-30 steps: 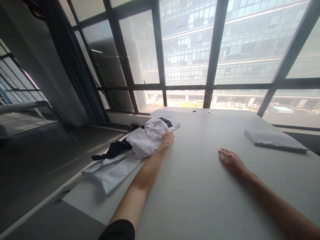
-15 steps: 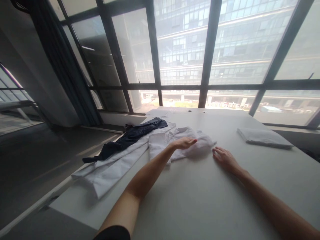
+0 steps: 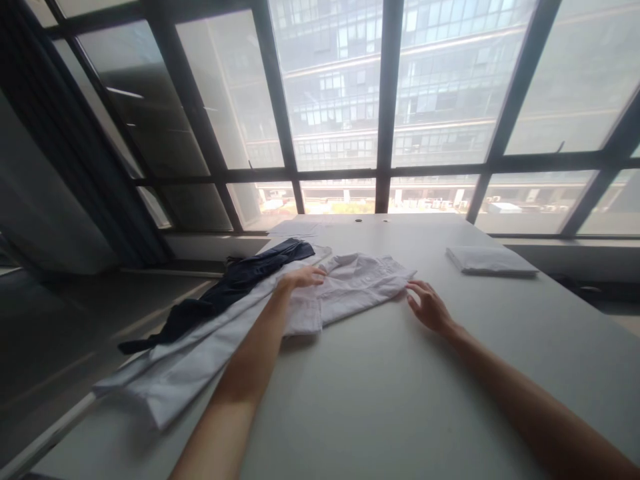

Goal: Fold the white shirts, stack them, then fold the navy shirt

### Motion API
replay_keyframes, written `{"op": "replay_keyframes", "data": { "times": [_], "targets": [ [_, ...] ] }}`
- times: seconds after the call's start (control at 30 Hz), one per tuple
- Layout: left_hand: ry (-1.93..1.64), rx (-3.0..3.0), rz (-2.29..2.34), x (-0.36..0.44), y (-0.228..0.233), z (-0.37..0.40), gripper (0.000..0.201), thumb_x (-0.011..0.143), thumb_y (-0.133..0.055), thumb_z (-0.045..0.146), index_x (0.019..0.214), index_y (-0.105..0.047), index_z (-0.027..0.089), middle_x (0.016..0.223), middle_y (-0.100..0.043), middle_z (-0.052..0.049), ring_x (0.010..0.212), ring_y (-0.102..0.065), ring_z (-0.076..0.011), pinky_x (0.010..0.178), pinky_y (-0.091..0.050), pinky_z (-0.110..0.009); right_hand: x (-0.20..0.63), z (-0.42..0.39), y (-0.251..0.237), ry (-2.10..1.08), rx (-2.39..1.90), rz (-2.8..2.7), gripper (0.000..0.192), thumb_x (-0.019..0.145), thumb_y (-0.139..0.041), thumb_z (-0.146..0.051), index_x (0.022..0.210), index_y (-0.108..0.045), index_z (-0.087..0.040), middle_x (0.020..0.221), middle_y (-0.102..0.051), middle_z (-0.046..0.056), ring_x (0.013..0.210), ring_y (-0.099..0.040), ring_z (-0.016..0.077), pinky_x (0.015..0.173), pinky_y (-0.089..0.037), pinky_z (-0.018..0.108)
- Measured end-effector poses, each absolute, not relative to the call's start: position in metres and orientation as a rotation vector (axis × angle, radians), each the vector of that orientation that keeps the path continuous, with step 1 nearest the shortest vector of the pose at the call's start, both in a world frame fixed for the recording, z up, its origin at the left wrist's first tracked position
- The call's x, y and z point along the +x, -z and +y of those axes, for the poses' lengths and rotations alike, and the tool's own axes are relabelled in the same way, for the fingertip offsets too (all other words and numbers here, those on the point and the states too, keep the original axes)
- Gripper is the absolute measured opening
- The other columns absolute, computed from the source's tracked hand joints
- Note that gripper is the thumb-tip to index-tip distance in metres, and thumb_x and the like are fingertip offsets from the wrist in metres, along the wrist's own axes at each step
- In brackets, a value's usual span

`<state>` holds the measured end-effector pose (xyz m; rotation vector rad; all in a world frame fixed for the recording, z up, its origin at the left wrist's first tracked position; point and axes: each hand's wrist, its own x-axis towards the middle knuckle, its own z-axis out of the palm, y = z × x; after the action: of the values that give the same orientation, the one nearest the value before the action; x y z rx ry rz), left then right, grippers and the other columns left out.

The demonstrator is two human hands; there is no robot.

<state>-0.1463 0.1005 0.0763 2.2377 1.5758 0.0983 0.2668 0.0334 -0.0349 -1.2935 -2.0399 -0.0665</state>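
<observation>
A white garment lies spread on the white table, wrinkled on its right half; its kind is not clear. On its left part rests my left hand, fingers stretched out over the cloth. My right hand is at the garment's right end, thumb and fingers apart, fingertips at or just beside the cloth's edge. Whether they touch it I cannot tell. To the left of my left hand, a long white cloth runs toward the near table edge, with a dark navy garment lying along it.
A folded white cloth sits on the right side of the white table. Thin sheets lie at the table's far left corner. Large framed windows stand behind, and a dark curtain hangs at the left.
My left hand has moved left across the white garment. The garment's right part, raised and blurred before, now lies flat. My right hand stays near its right end. The view has turned right.
</observation>
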Motion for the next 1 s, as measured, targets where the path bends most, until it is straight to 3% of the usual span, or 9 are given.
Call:
{"op": "replay_keyframes", "data": {
  "times": [0.1,0.2,0.33,0.4,0.47,0.57,0.77,0.87,1.0],
  "targets": [
    [-0.073,2.216,1.561,-0.138,-0.063,0.097,0.06,0.078,-0.074,0.047,0.128,-0.066,0.015,0.142,-0.061,-0.016,0.132,-0.055,-0.0357,0.11,-0.042,-0.045,0.259,0.028,0.032,0.039,-1.206,-2.178,0.042,0.098,-0.047,-0.033,0.136,-0.063,-0.02,0.148,-0.056,0.014,0.14,-0.047,0.0296,0.116,-0.038,0.05],
    [-0.031,2.186,1.632,-0.12,-0.049,0.093,0.084,0.072,-0.074,0.061,0.141,-0.056,0.017,0.159,-0.04,-0.02,0.148,-0.029,-0.0459,0.116,-0.028,-0.061,0.252,0.023,0.031,-0.02,-1.247,-2.344,0.047,0.1,-0.046,-0.04,0.144,-0.056,-0.025,0.157,-0.047,0.011,0.148,-0.035,0.0323,0.118,-0.027,0.061],
    [0.078,2.226,1.572,-0.1,-0.037,0.088,0.103,0.067,-0.073,0.074,0.153,-0.043,0.027,0.168,-0.02,-0.016,0.152,-0.003,-0.0512,0.115,-0.016,-0.071,0.25,0.019,0.019,0.021,-1.374,-2.312,0.039,0.104,-0.038,-0.043,0.114,-0.068,-0.022,0.122,-0.072,0.012,0.125,-0.058,0.032,0.116,-0.022,0.066],
    [0.115,2.296,1.427,-0.092,-0.035,0.086,0.101,0.066,-0.076,0.074,0.152,-0.045,0.032,0.169,-0.02,-0.012,0.153,-0.002,-0.0496,0.117,-0.014,-0.069,0.252,0.017,0.008,0.131,-1.421,-2.191,0.043,0.105,-0.035,-0.042,0.089,-0.068,-0.02,0.089,-0.075,0.01,0.096,-0.067,0.0267,0.114,-0.027,0.059],
    [0.105,2.363,1.29,-0.083,-0.034,0.083,0.093,0.066,-0.081,0.068,0.148,-0.051,0.036,0.168,-0.025,-0.009,0.154,-0.006,-0.0466,0.119,-0.012,-0.066,0.258,0.018,-0.002,0.207,-1.431,-2.098,0.041,0.104,-0.038,-0.037,0.08,-0.066,-0.019,0.076,-0.071,0.009,0.083,-0.065,0.0236,0.109,-0.036,0.049],
    [0.082,2.437,1.156,-0.069,-0.039,0.077,0.086,0.067,-0.088,0.054,0.145,-0.055,0.037,0.166,-0.03,-0.007,0.153,-0.014,-0.0434,0.12,-0.013,-0.063,0.272,0.023,-0.008,0.131,-1.366,-2.126,0.024,0.096,-0.048,-0.024,0.096,-0.071,-0.019,0.096,-0.074,0.012,0.098,-0.065,0.0256,0.101,-0.044,0.043],
    [0.057,2.556,1.563,-0.03,-0.049,0.046,0.089,0.072,-0.088,0.036,0.151,-0.049,0.026,0.169,-0.017,-0.016,0.152,-0.006,-0.0503,0.115,-0.01,-0.073,0.289,0.031,0.003,-0.251,-1.266,-2.352,0.03,0.092,-0.054,-0.022,0.113,-0.075,-0.024,0.136,-0.067,0.008,0.127,-0.059,0.0275,0.107,-0.046,0.044],
    [-0.025,2.53,1.747,-0.002,-0.037,0.02,0.07,0.095,-0.06,0.049,0.155,-0.042,0.018,0.168,-0.013,-0.023,0.152,-0.003,-0.0518,0.113,-0.013,-0.075,0.285,0.027,-0.003,-0.292,-1.41,-2.371,0.031,0.099,-0.049,-0.037,0.105,-0.076,-0.025,0.119,-0.074,0.01,0.109,-0.069,0.0282,0.094,-0.051,0.039],
    [0.084,2.374,1.646,0.027,-0.014,0.002,0.094,0.091,-0.041,0.077,0.159,-0.031,0.013,0.164,-0.019,-0.03,0.147,-0.015,-0.0598,0.106,-0.022,-0.079,0.278,0.018,-0.021,-0.258,-1.59,-2.372,0.049,0.102,-0.041,-0.051,0.079,-0.074,-0.022,0.089,-0.077,0.012,0.082,-0.071,0.0279,0.078,-0.051,0.038]
  ]
}}
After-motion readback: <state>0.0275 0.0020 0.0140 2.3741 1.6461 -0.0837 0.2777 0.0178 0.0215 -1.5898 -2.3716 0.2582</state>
